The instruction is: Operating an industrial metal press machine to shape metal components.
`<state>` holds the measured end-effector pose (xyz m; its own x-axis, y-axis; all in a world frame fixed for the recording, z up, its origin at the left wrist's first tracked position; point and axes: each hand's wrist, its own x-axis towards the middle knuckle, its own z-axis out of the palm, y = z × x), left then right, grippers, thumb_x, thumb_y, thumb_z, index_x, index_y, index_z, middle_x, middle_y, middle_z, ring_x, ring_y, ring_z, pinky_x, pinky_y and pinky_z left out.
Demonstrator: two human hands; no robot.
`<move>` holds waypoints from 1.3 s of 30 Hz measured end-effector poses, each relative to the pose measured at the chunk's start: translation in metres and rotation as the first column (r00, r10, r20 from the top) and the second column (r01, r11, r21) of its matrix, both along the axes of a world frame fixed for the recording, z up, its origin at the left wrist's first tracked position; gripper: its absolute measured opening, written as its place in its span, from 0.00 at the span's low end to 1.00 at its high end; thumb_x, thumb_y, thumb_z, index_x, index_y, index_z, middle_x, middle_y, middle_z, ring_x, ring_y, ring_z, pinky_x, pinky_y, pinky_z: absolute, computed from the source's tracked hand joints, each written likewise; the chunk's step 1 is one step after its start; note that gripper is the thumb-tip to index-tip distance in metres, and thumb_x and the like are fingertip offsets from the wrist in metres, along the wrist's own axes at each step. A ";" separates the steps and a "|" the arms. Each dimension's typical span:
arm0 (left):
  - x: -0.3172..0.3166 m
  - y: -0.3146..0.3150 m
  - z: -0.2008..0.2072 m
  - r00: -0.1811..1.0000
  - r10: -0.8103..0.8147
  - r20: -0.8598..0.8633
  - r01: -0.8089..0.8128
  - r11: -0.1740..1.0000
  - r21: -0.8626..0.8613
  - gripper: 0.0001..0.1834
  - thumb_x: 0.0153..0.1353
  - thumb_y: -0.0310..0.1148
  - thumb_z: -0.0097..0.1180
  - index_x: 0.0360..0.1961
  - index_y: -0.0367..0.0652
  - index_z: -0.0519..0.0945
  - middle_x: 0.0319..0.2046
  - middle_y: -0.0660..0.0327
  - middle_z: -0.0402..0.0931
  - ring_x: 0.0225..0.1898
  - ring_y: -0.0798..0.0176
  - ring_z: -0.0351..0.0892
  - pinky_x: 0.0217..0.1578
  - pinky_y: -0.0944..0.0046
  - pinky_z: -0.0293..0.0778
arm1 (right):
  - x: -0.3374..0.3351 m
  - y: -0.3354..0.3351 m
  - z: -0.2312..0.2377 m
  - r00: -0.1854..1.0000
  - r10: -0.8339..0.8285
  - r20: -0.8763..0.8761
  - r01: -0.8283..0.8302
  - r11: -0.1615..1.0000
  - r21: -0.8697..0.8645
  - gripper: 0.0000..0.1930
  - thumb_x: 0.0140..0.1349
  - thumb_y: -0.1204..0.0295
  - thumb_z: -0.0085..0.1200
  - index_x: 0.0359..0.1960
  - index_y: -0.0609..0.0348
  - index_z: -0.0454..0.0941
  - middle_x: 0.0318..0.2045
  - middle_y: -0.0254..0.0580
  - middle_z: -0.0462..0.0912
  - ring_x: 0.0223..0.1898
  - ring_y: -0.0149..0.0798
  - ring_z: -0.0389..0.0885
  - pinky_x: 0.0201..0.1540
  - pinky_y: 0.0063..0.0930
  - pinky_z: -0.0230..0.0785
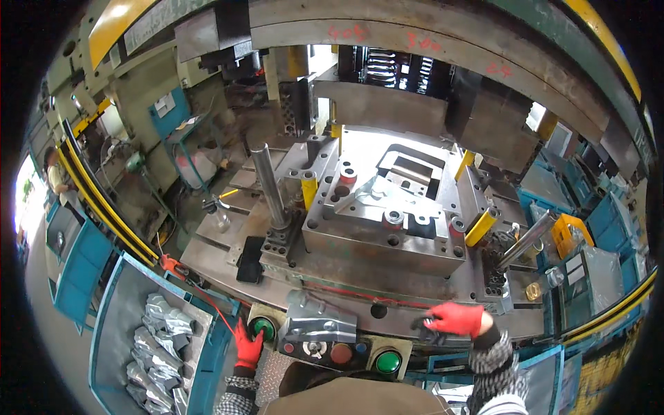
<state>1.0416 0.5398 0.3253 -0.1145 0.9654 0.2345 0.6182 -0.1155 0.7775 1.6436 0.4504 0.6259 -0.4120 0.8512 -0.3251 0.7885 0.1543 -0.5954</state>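
Observation:
My left hand (249, 346), in a red glove, is at a green push button (263, 329) on the left end of the control panel, fingers apart. A second green button (388, 362) sits at the panel's right end. Between them a formed grey metal part (321, 319) rests on the panel. My right hand (458, 320), also red-gloved, is in front of the press bed with its fingers curled; something dark shows under them, too unclear to name. Ahead, a shiny cut sheet-metal piece (391, 198) lies on the lower die (380, 238).
The upper press slide (443, 41) hangs overhead. Steel guide posts (268, 183) and yellow posts (482, 227) rise around the die. A blue bin (104, 346) of formed metal parts (159, 353) stands left. Yellow bars (104, 200) flank the machine. A person (59, 176) stands far left.

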 end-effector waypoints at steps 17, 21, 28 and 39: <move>-0.027 0.040 -0.045 0.944 -0.012 0.331 0.145 0.914 -0.380 0.58 0.40 0.18 0.72 0.74 0.32 0.55 0.62 0.47 0.72 0.58 0.51 0.78 0.55 0.55 0.80 | -0.092 -0.135 -0.315 0.381 -0.780 -0.497 0.817 0.535 -0.212 0.59 0.43 0.60 0.82 0.74 0.64 0.54 0.70 0.55 0.66 0.71 0.48 0.65 0.73 0.44 0.59; -0.038 0.026 -0.038 0.980 -0.023 0.197 0.092 0.933 -0.347 0.54 0.44 0.17 0.69 0.73 0.31 0.56 0.61 0.47 0.73 0.57 0.51 0.79 0.54 0.56 0.81 | -0.107 -0.128 -0.285 0.435 -0.831 -0.347 0.834 0.517 -0.193 0.62 0.40 0.57 0.82 0.74 0.64 0.53 0.69 0.56 0.66 0.71 0.51 0.65 0.73 0.44 0.59; -0.038 0.027 -0.049 0.966 0.069 0.248 0.024 0.935 -0.355 0.52 0.43 0.18 0.73 0.72 0.32 0.60 0.58 0.50 0.76 0.55 0.54 0.80 0.57 0.55 0.80 | -0.115 -0.123 -0.247 0.370 -0.833 -0.412 0.841 0.488 -0.233 0.56 0.42 0.62 0.82 0.70 0.64 0.57 0.63 0.55 0.74 0.66 0.51 0.72 0.68 0.42 0.66; -0.052 0.040 -0.069 0.968 -0.061 0.244 0.123 0.961 -0.247 0.50 0.39 0.15 0.70 0.68 0.35 0.64 0.59 0.50 0.75 0.58 0.50 0.78 0.58 0.52 0.79 | -0.107 -0.134 -0.295 0.449 -0.812 -0.373 0.852 0.515 -0.095 0.57 0.42 0.62 0.82 0.71 0.66 0.57 0.65 0.57 0.72 0.68 0.53 0.71 0.69 0.44 0.65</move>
